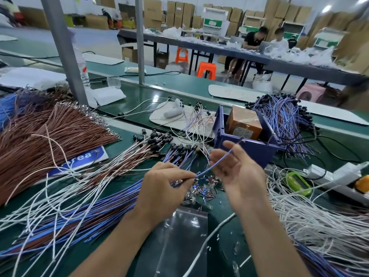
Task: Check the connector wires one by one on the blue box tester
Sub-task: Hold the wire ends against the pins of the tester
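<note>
The wire pinched in the fingers of the left hand is showing a smooth blue plastic coating. Just beyond the right hand fingertips, the box is looking like matt blue plastic, and the carton inside it is shining under glossy clear wrap. Below the fingers, a clear plastic bag is catching glare. Far beyond them, the green table top is gleaming smooth and glossy.
</note>
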Demonstrator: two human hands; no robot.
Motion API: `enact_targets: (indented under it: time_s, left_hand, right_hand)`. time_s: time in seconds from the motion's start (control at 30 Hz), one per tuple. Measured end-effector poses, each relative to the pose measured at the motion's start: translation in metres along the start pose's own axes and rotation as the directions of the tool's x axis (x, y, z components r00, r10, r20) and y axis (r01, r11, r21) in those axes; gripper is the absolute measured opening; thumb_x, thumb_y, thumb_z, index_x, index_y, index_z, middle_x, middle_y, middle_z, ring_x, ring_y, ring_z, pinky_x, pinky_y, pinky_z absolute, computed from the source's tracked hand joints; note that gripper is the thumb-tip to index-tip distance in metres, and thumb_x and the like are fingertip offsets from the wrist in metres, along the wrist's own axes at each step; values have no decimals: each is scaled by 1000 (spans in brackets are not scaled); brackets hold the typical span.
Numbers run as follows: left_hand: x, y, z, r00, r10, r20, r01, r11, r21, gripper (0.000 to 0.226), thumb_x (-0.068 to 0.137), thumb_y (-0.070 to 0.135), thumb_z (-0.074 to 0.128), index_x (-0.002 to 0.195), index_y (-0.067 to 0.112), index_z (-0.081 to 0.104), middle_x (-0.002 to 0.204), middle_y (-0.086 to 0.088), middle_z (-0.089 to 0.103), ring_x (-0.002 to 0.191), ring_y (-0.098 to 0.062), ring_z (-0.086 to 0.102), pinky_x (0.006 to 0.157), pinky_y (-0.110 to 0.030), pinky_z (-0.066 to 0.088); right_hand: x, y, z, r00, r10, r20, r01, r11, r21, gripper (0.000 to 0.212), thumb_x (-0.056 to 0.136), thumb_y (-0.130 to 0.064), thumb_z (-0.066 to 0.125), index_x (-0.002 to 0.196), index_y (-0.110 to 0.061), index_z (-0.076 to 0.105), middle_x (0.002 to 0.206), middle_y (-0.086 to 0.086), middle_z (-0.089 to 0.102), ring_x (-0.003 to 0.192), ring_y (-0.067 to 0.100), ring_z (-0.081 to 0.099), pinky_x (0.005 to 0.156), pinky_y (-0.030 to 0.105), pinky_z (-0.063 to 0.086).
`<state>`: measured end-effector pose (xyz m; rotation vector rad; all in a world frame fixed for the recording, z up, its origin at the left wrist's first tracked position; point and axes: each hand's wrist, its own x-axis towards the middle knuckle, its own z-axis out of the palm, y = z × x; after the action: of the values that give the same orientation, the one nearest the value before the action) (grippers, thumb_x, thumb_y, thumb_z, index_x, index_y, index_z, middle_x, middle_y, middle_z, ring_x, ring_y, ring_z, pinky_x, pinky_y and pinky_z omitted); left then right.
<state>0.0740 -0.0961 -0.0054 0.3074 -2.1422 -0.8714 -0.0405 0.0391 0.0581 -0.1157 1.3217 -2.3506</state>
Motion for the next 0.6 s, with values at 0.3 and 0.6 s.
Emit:
enact_targets:
  time_s: [0.3,0.6]
  left_hand:
    - [7,-1,-10,991,-58,121,56,998,15,32,71,16,93,88,41,82,85,29,73,93,-2,67,86,-22,52]
    - [11,1,-18,965,-172,198,216,948,-232,39,76,-1,86,88,35,82,82,14,79,80,-5,76,77,-16,57]
  right_hand:
    - [11,-32,-54,998,-13,-62,28,967,252,4,80,-15,58,76,-14,60,51,-5,28,44,13,20,44,27,23]
    - [9,-54,-88,998,-32,-62,29,999,-42,13,83,-13,61,73,-8,68,49,-3,29,40,11,19,38,24,23]
